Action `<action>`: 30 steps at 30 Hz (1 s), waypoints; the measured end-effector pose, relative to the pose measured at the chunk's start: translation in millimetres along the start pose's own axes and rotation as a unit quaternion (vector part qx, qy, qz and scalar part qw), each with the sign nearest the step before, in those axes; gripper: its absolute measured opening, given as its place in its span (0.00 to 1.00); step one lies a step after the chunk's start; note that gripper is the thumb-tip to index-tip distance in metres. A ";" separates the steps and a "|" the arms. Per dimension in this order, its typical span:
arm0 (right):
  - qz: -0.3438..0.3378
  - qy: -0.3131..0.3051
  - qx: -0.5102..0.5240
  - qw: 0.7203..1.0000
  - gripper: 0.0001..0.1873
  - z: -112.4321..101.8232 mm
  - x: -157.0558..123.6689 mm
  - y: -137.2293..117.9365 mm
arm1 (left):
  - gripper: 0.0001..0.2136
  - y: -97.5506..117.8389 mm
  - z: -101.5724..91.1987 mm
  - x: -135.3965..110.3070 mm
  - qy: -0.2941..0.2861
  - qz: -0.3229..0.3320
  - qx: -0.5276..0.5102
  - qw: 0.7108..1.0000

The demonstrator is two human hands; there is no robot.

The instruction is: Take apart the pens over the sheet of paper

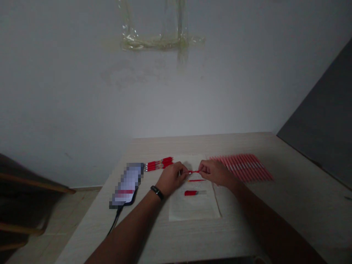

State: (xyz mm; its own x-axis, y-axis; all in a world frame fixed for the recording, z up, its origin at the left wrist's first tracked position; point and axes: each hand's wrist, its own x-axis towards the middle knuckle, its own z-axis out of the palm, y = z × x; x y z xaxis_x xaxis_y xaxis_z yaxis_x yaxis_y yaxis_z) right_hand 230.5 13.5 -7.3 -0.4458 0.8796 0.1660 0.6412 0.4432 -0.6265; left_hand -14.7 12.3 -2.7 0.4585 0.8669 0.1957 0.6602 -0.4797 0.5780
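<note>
Together, left hand (172, 178) and right hand (216, 172) pinched a slim red pen (194, 171) (light, rigid, probably slippery) by its ends.

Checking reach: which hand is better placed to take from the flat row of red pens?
Probably the right hand: the flat row of red pens lies beside it, farther from the left hand. Both pinch the thin red pen part.

One phone (128, 185), one paper sheet (192, 209), one thin red refill (196, 180), one red-and-clear pen piece (194, 193), and one held red pen part (194, 171). The red pens form two groups, a bundle (159, 164) and a row (243, 167), both too tightly packed to count.
</note>
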 end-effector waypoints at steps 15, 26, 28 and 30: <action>-0.014 -0.009 -0.005 1.000 0.02 0.6 -0.2 -3.5 | 0.06 0.7 3.6 -1.4 0.003 0.008 -0.005 1.000; -0.033 -0.014 0.013 0.999 0.03 6.5 -0.4 -10.5 | 0.05 6.1 4.3 -2.9 -0.006 0.017 -0.016 1.000; -0.031 -0.016 0.029 0.999 0.03 8.8 0.2 -10.5 | 0.06 6.5 3.8 -3.0 -0.010 0.016 -0.019 1.000; -0.031 -0.017 0.043 0.998 0.03 10.4 0.7 -9.7 | 0.07 6.5 3.3 -2.9 -0.012 0.014 -0.022 1.000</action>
State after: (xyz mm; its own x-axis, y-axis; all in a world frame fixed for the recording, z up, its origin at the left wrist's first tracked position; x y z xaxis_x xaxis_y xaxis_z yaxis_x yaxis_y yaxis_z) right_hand 217.5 8.0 -9.0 -0.5044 0.8441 0.1819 0.5564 0.4789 -0.6790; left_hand -9.8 6.2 -2.0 0.4903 0.8497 0.1938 0.6203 -0.4964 0.6073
